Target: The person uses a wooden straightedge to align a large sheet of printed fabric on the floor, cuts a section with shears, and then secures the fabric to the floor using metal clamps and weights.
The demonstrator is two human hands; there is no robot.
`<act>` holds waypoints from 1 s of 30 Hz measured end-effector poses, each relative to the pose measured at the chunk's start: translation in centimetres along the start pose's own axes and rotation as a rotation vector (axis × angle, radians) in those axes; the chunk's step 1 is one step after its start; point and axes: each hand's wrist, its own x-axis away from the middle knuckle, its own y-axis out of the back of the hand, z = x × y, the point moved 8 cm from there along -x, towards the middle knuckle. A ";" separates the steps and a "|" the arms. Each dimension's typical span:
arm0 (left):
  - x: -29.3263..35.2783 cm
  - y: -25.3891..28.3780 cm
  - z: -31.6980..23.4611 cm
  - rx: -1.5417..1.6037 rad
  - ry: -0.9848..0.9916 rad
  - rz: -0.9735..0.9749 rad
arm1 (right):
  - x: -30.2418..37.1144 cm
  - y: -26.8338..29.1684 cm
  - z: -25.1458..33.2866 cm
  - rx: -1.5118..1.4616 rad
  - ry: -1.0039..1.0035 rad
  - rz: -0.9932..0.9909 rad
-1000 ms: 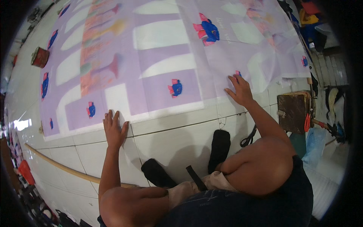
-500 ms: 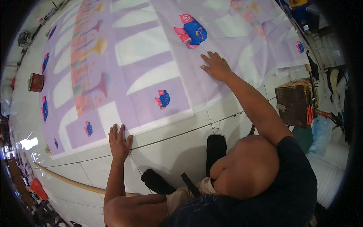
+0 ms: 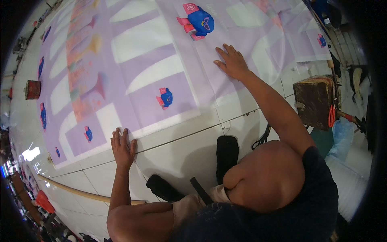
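Observation:
A wide lilac printed fabric sheet (image 3: 146, 105) with white shapes and blue-and-pink cartoon figures is spread over the floor. At its near edge my left hand (image 3: 123, 148) lies open, fingertips on the border and palm over the tiles. Further out, my right hand (image 3: 233, 62) rests flat on a more sheer, creased part of the fabric, its fingers spread, just to the right of the largest figure (image 3: 198, 21). Neither hand holds anything.
A rusty tin can (image 3: 32, 90) stands by the sheet's left edge. A curved wooden strip (image 3: 82, 193) lies left of my legs. Black-handled scissors (image 3: 262, 138) are beside my right knee. At the right stands a worn brown box (image 3: 313, 104) with an orange-red loop.
The view has shifted slightly, so the fabric appears further left and higher. Both hands stay flat in nearly the same spots. More of the scissors now shows beside my knee.

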 end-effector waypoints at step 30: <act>1.0 0.9 -0.9 0.185 -0.098 -0.025 | 15.2 0.1 8.6 -0.058 0.214 0.302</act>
